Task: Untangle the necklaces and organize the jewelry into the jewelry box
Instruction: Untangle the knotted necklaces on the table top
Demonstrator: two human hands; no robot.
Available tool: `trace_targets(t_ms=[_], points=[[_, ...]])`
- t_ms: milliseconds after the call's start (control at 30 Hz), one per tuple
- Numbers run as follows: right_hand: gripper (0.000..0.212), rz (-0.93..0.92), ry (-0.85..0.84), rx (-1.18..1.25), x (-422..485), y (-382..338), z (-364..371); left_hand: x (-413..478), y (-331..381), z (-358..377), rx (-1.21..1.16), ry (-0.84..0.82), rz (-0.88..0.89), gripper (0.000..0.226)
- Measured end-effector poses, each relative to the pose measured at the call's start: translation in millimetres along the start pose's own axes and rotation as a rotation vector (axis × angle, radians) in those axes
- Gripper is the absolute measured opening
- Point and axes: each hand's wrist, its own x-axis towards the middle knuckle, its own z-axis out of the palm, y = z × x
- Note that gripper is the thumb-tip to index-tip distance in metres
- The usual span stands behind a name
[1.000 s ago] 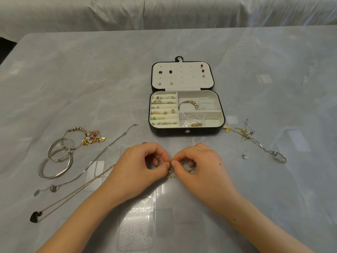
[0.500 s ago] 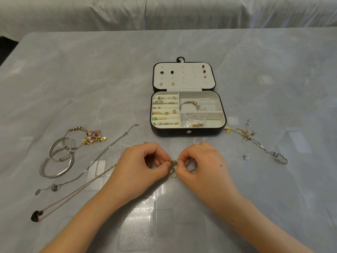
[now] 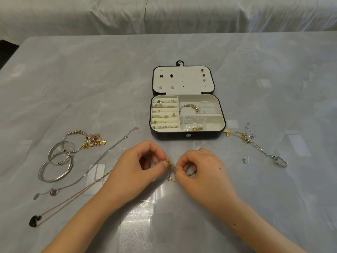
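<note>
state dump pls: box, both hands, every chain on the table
jewelry box: lid open, partly filled.
left hand: pinching the gold chain.
right hand: pinching the same chain.
gold chain: bunched between both hands.
right-side necklaces: tangled together, outside the box.
silver necklace: stretched out, untangled.
pendant necklace: stretched out, untangled.

Lying open mid-table: black box [image 3: 169,136], cream-lined, lid [image 3: 183,83] resting flat toward the far edge, carrying studs. Holding rings and earrings in left slots, beaded bracelet [image 3: 189,106] and bag [image 3: 193,124] in right bays. Being pinched between left hand [image 3: 138,167] and right hand [image 3: 202,170] near the front edge: gold tangle [image 3: 171,166]. Lying knotted right of the box: chains [image 3: 245,137]. Stretching diagonally at left: silver necklace [image 3: 102,157], gold necklace [image 3: 73,198]. Resting toward the left edge: bangles [image 3: 56,165], charm bracelet [image 3: 85,137].
</note>
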Motion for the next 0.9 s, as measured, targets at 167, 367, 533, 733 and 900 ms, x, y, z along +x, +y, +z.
trace_targets(t_ms=[167,367,533,733,900], points=[[0.012,0.019,-0.003,0.007,-0.1,0.3,-0.9,-0.2,0.8,0.4,-0.079,0.03,-0.019,0.019],[0.013,-0.003,0.007,-0.026,-0.1,0.8,0.9,2.1,0.6,3.0,-0.152,0.032,-0.052,0.024],[0.019,-0.092,0.085,-0.025,-1.5,2.8,0.3,5.0,1.4,5.4,-0.168,0.044,-0.077,0.014],[0.024,-0.171,0.135,-0.025,-0.4,-1.9,1.1,5.0,1.4,5.6,-0.167,0.025,-0.073,0.012],[0.022,-0.193,0.196,-0.045,-0.6,2.0,-5.7,4.1,1.7,4.2,-0.14,0.034,-0.082,0.009]])
